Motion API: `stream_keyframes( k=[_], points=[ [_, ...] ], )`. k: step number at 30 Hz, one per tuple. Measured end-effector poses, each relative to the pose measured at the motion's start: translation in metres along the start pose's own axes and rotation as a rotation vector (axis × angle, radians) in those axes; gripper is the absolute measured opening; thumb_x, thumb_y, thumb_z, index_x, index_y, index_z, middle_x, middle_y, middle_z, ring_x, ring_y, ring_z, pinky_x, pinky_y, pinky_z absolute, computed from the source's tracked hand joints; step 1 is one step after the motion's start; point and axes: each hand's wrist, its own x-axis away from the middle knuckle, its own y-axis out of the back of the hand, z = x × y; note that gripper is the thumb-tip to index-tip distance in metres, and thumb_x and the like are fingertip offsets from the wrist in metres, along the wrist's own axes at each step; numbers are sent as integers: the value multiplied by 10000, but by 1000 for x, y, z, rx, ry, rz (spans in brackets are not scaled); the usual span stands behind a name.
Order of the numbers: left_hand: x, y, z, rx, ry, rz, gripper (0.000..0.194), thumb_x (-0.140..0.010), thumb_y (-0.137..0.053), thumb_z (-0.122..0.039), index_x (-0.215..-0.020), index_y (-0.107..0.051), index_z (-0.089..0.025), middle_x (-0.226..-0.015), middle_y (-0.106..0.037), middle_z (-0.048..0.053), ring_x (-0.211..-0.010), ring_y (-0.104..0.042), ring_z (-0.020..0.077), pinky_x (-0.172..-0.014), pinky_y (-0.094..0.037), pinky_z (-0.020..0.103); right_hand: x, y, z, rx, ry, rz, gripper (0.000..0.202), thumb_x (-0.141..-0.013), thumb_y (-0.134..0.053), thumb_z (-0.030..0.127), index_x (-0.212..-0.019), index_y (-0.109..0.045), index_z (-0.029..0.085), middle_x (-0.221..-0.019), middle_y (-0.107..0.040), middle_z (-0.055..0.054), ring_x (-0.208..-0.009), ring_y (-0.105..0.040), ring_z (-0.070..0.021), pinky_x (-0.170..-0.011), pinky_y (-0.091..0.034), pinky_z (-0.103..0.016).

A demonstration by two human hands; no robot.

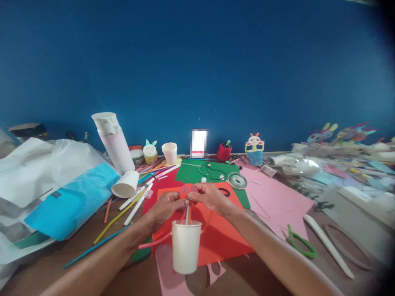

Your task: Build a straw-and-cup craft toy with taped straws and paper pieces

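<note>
My left hand [166, 207] and my right hand [209, 196] meet over the table and pinch a small orange paper piece [189, 191] with two purple paw marks. A thin stick runs down from that piece into a white paper cup [185, 246] that hangs just below my hands. Red straw-like strips [154, 243] stick out of the cup to the left. Under all this lies an orange paper sheet [222, 238].
Green [216, 172] and pink [274, 199] sheets lie beyond. A tipped paper cup [126, 184], loose straws [135, 203], a pink flask [113, 142], a tape roll [237, 180] and plastic bags [46, 185] fill the left and middle. A green pipe cleaner [300, 242] lies right.
</note>
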Motion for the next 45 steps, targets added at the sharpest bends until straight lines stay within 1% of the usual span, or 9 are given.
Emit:
stream_keyframes(
  k=[5,11,19,25,30,33,38,45],
  points=[
    [-1,0,-2,0,-3,-17,238,-687,-624,-290,-845,-682,-121,-749,-656,52,-637,-522,126,-635,-383,233,-1,1,1,-22,11,-12,316,-671,-636,445,-691,-607,131,-622,-559,8,-573,-469,-88,-557,-375,-211],
    [-1,0,-2,14,-11,-33,230,-686,-635,-288,-826,-681,-112,-696,-643,39,-605,-511,113,-606,-376,223,0,1,6,-105,-17,1,282,-639,-670,395,-761,-603,150,-687,-587,9,-601,-499,-90,-590,-403,-219],
    [-3,3,1,2,-19,-20,275,-711,-627,-320,-904,-669,-129,-785,-666,59,-662,-553,136,-651,-405,248,1,4,6,-22,-66,-22,131,-685,-607,274,-698,-591,145,-610,-552,24,-566,-489,-80,-562,-373,-204],
    [-2,5,2,12,-25,14,304,-738,-603,-348,-952,-656,-139,-844,-674,77,-739,-583,166,-695,-422,271,0,4,4,-12,-79,-35,103,-685,-593,269,-658,-589,170,-585,-551,34,-553,-496,-84,-554,-372,-200],
    [-2,7,2,-15,-40,-5,315,-751,-585,-360,-969,-652,-143,-869,-672,82,-747,-584,169,-684,-420,266,-1,1,7,-27,-109,-46,100,-659,-604,255,-629,-583,163,-580,-564,28,-549,-503,-84,-550,-384,-196],
    [-5,9,5,-12,-69,-26,286,-743,-596,-324,-955,-658,-142,-848,-670,75,-740,-578,163,-689,-416,264,-1,0,7,-31,-114,-35,111,-649,-616,258,-654,-597,149,-596,-577,20,-556,-509,-86,-557,-391,-199],
    [-6,11,10,39,-56,-27,271,-727,-615,-288,-953,-659,-146,-814,-665,68,-695,-563,148,-677,-413,265,0,0,5,3,-104,-25,158,-653,-630,299,-647,-590,146,-595,-586,12,-553,-507,-91,-550,-385,-210],
    [-7,11,10,86,-31,9,283,-697,-646,-273,-935,-668,-120,-769,-660,72,-658,-551,141,-692,-410,275,1,1,4,-81,-116,67,188,-652,-645,324,-658,-594,143,-597,-562,21,-544,-465,-78,-559,-362,-212]
  ],
)
